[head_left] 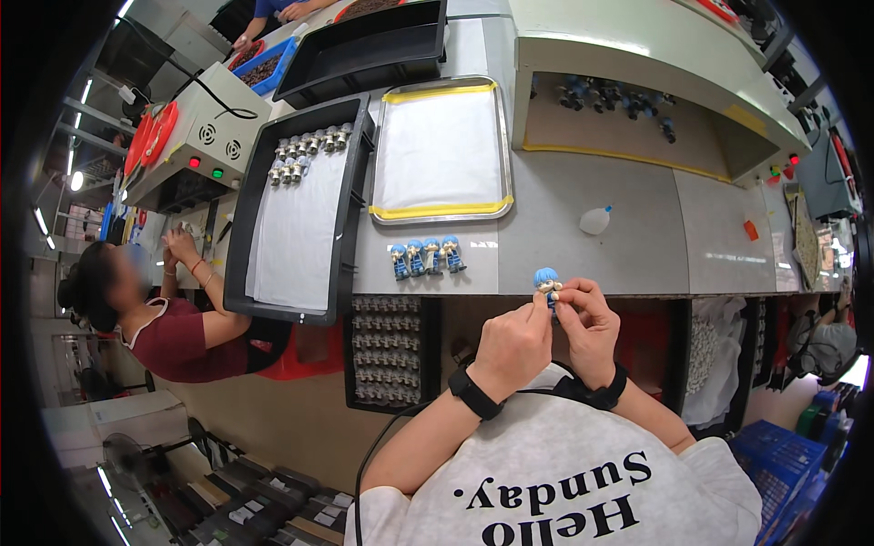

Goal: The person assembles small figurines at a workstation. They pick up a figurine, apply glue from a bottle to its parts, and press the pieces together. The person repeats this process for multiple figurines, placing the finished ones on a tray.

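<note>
Both my hands hold one small figurine (547,281) with a blue-haired head, just at the near edge of the grey table (592,246). My left hand (514,346) pinches it from the left and below, my right hand (587,323) from the right. Each wrist wears a black band. Several finished blue-haired figurines (424,257) stand in a row on the table to the left of my hands. Under the table edge a black tray (390,350) holds rows of small grey figurine bodies.
A metal tray with a white sheet and yellow tape (441,155) lies ahead. Left of it is a long black tray (296,209) with several grey parts at its far end. A small white bottle (595,219) lies right. A seated person (164,318) works at left.
</note>
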{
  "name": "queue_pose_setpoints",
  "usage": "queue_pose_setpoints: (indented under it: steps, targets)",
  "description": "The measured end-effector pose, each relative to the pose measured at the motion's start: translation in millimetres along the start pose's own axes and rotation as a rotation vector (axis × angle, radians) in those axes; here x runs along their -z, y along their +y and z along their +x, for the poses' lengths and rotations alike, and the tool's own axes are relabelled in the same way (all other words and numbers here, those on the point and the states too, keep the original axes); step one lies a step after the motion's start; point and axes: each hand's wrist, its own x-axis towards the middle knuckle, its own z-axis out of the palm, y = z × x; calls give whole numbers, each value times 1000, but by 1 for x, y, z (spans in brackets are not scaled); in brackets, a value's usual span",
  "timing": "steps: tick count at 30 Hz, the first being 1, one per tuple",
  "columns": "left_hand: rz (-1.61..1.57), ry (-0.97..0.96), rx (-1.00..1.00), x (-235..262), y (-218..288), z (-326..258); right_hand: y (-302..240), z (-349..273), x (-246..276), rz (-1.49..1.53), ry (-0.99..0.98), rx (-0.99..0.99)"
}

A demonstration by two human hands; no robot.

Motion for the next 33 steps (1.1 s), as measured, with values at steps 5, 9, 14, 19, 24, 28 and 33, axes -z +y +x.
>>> queue_pose_setpoints:
  steps: [5,9,14,19,24,28,33]
  targets:
    - [5,-8,5,-1,-1,0,2,0,-1,10,12,1]
    - [1,-9,5,0,-1,0,5,0,-1,19,13,13]
    - [8,-13,5,-1,-2,0,6,1,0,12,8,22]
    - [13,-18,10,-1,-3,0,4,2,-1,-15,9,11]
    - [14,2,-5,-2,-5,-1,5,3,-1,-39,14,11]
    - [13,-11,-12,-1,-6,0,3,3,0,-60,-12,-23]
    - [-2,-10,-14,0,-7,1,0,5,-1,-70,-8,-35]
